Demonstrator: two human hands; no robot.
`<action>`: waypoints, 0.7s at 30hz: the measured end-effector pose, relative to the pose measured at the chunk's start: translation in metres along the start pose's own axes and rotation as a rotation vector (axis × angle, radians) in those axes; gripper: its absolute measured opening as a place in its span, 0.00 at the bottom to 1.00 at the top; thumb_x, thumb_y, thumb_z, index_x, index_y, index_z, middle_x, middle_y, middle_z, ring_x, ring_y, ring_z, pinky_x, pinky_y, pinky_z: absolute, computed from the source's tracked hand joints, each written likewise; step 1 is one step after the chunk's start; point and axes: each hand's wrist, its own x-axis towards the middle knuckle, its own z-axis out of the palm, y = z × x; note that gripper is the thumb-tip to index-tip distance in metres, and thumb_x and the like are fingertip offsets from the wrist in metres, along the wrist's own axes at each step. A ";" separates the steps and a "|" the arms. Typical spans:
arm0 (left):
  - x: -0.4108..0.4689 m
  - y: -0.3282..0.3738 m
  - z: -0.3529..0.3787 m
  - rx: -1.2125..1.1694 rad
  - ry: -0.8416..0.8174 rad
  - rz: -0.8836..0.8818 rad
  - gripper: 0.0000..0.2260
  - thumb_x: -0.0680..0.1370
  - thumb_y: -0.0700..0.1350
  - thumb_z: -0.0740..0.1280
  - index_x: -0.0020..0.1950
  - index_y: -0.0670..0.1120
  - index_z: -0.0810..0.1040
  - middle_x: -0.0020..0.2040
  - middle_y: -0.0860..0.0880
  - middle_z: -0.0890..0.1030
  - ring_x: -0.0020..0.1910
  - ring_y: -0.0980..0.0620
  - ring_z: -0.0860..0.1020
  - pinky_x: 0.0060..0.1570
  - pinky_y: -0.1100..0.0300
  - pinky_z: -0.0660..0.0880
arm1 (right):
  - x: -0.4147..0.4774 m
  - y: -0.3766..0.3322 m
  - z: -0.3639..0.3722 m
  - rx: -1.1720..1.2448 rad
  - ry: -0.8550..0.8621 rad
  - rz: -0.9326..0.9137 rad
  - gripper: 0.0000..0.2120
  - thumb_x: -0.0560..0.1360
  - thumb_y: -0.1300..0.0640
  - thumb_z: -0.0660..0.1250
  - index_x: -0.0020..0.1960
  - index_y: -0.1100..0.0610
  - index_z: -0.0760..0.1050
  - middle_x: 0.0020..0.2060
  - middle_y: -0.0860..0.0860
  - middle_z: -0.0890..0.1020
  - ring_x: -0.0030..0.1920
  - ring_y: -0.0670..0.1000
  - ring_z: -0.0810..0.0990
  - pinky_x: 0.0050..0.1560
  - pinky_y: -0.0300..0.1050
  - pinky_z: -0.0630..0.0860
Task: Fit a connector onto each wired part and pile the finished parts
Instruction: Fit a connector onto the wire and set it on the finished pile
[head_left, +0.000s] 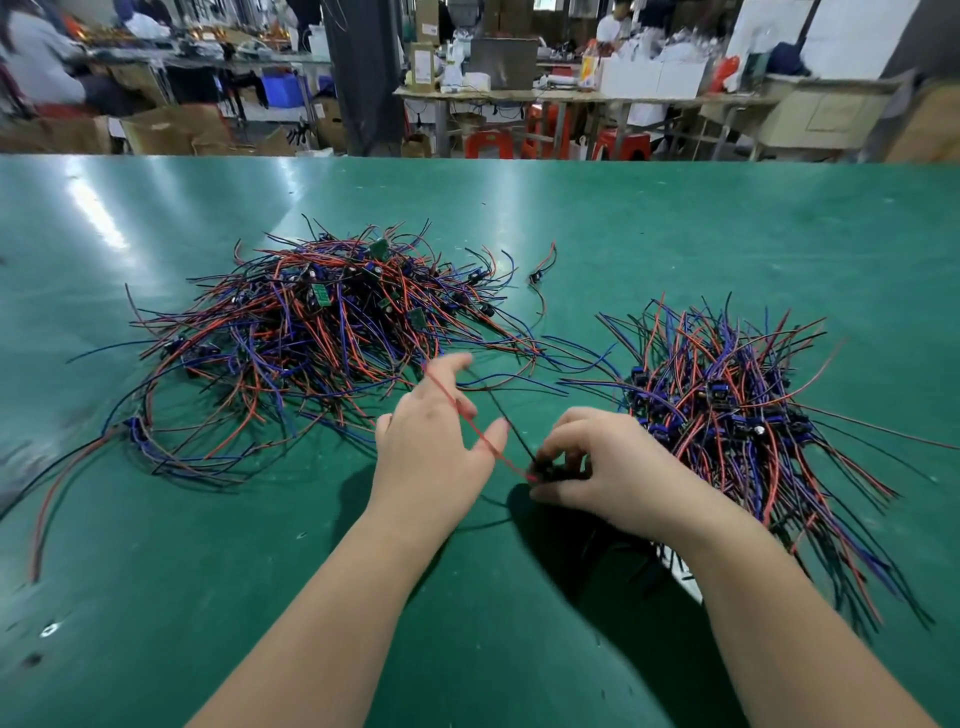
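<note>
Head view: the small dark wired part (553, 470) is pinched between the fingertips of my right hand (602, 462), over the near middle of the green table (571, 218). Its red wire (470, 424) and black wire (498, 410) run up and left. The red one lies across my left hand (434, 447), whose fingers are spread loose, gripping nothing. A big tangled pile (311, 322) lies to the left, and another pile (727, 405) lies just beside my right hand.

On the table (675, 234), a heap of wired parts (311, 322) lies left, a second heap (727, 405) right; between them, the left hand (436, 447) and the right hand (608, 462), gripping a part (551, 470).
</note>
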 end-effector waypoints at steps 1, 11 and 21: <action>-0.001 0.003 0.000 -0.106 0.044 -0.006 0.30 0.72 0.52 0.72 0.70 0.54 0.62 0.45 0.58 0.73 0.45 0.53 0.74 0.50 0.60 0.65 | 0.000 -0.001 -0.001 0.057 0.097 -0.012 0.09 0.67 0.52 0.77 0.47 0.51 0.83 0.42 0.45 0.77 0.40 0.45 0.77 0.43 0.34 0.70; 0.010 0.014 -0.010 -0.618 0.150 -0.329 0.06 0.80 0.44 0.63 0.57 0.49 0.73 0.44 0.51 0.80 0.39 0.57 0.76 0.43 0.65 0.74 | -0.005 -0.014 -0.032 1.572 0.357 0.096 0.09 0.68 0.60 0.64 0.40 0.54 0.84 0.41 0.57 0.85 0.33 0.47 0.81 0.32 0.34 0.75; -0.002 0.029 -0.012 -1.013 -0.279 -0.309 0.13 0.63 0.53 0.73 0.41 0.47 0.85 0.38 0.47 0.85 0.30 0.55 0.80 0.28 0.65 0.76 | 0.003 -0.021 -0.015 1.465 0.275 0.323 0.06 0.64 0.62 0.69 0.39 0.59 0.83 0.31 0.54 0.83 0.29 0.49 0.82 0.27 0.35 0.76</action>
